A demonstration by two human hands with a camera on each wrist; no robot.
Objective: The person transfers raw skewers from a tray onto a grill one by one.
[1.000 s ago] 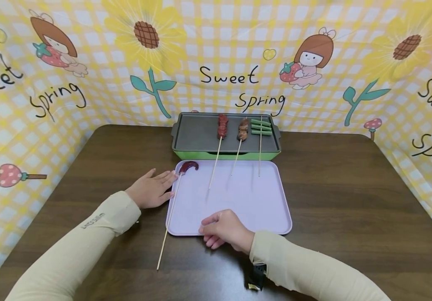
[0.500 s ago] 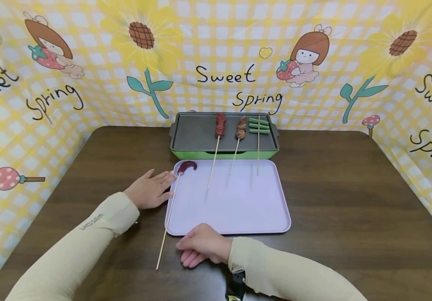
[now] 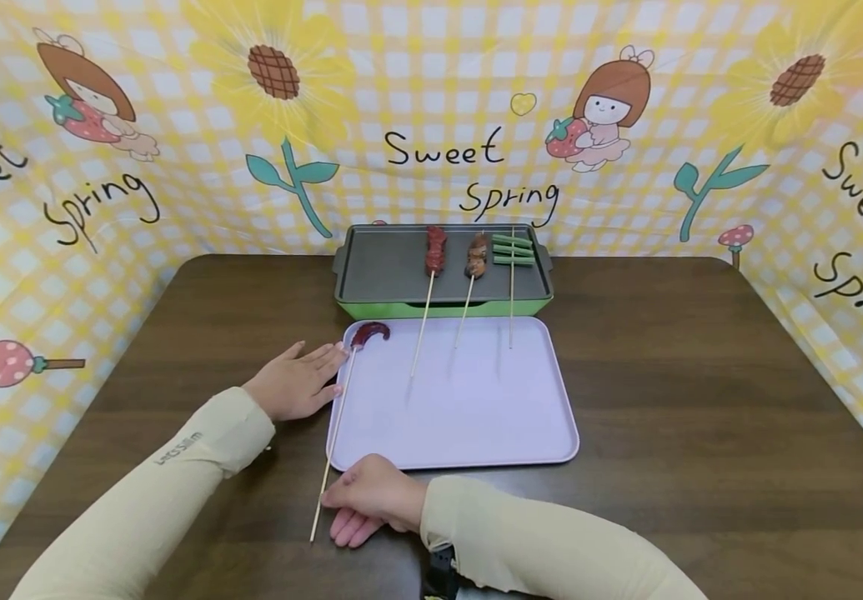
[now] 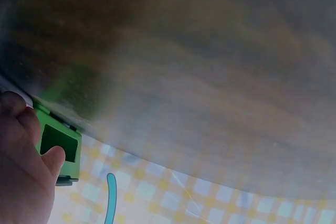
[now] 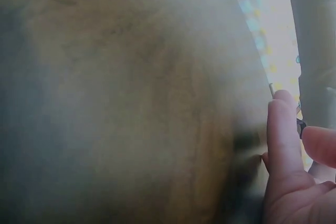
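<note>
A skewer (image 3: 341, 408) bearing a dark red, curled, tentacle-like piece (image 3: 371, 333) lies along the left edge of a lilac tray (image 3: 469, 417). Its bare stick runs past the tray's front corner over the table. With fingers spread flat, my left hand (image 3: 296, 382) rests at the tray's left rim, beside the skewer's upper part. My right hand (image 3: 377, 496) is at the lower stick, thumb and forefinger tips touching or very near it. In the right wrist view the right hand (image 5: 289, 177) shows a straight finger and the thumb apart.
Behind the tray stands a green grill (image 3: 378, 308) with a dark plate. On it lie a red meat skewer (image 3: 435, 252), a brown meat skewer (image 3: 476, 257) and a green vegetable skewer (image 3: 512, 250), sticks overhanging the tray. A patterned cloth (image 3: 431, 100) encloses the brown table (image 3: 671, 400).
My right hand has moved left and toward me, from the tray's front rim to the lower end of the skewer's stick. The left hand and the skewers stay put.
</note>
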